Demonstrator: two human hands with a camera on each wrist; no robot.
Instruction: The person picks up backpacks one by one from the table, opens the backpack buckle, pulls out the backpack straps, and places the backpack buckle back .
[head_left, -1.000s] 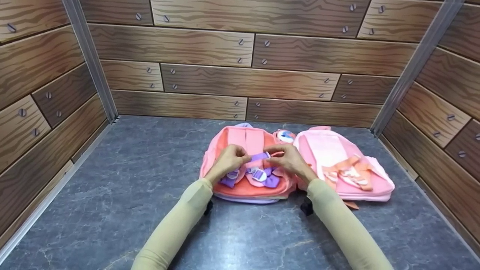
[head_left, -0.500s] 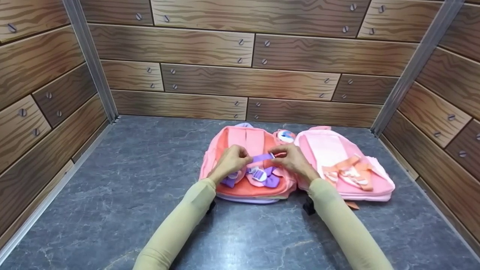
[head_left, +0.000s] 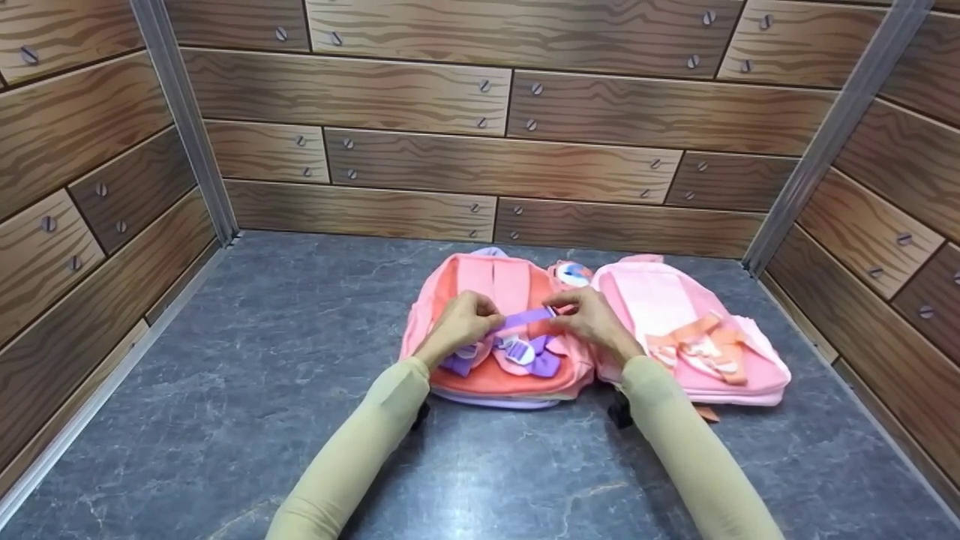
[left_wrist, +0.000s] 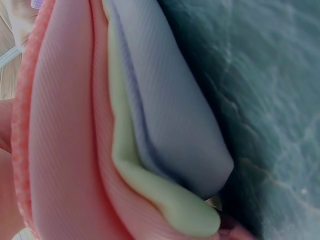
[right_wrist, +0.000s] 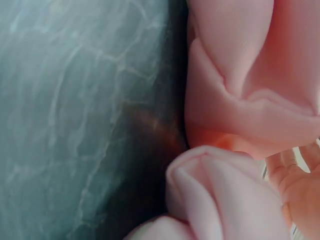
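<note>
A coral-pink backpack (head_left: 480,384) lies flat with its straps facing up, both hands above its middle. Between the hands a purple strap (head_left: 525,318) is stretched. My left hand (head_left: 463,322) pinches the strap's left end. My right hand (head_left: 589,319) pinches the right end, where a small light buckle shows at the fingertips. Below the strap lie purple webbing (head_left: 546,365) and a white buckle (head_left: 517,350). In the left wrist view the backpack's side (left_wrist: 65,125) fills the left; in the right wrist view part of the right hand (right_wrist: 300,190) shows behind pink fabric.
A lighter pink backpack (head_left: 652,292) with orange straps (head_left: 709,345) lies to the right, touching the coral one. A round charm (head_left: 571,273) sits between their tops. The dark marbled table (head_left: 300,337) is enclosed by wood-patterned walls (head_left: 412,157).
My right hand has moved slightly to the right, drawing away from the left hand, and a longer stretch of purple strap shows between them. Both backpacks stay in place.
</note>
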